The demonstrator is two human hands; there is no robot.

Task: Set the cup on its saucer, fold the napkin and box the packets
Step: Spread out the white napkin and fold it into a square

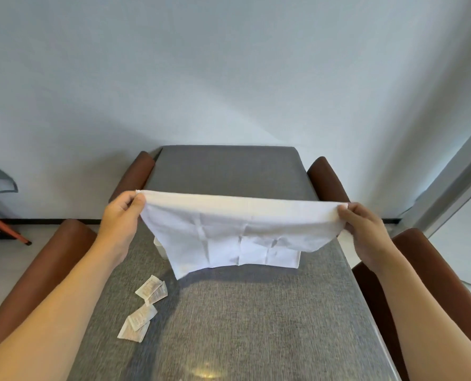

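No readable text anywhere. Packets (143, 309) near left edge of tabletop (256, 325) carry faint reddish-brown print, too small and blurred to read; no letters, numbers or brand made out. Napkin (228, 232) plain white, creases only, no label or mark. Tabletop surface plain grey weave, no sign or sticker. Wall behind bare, no writing.

Soft daylight, wide-angle bending, slight blur
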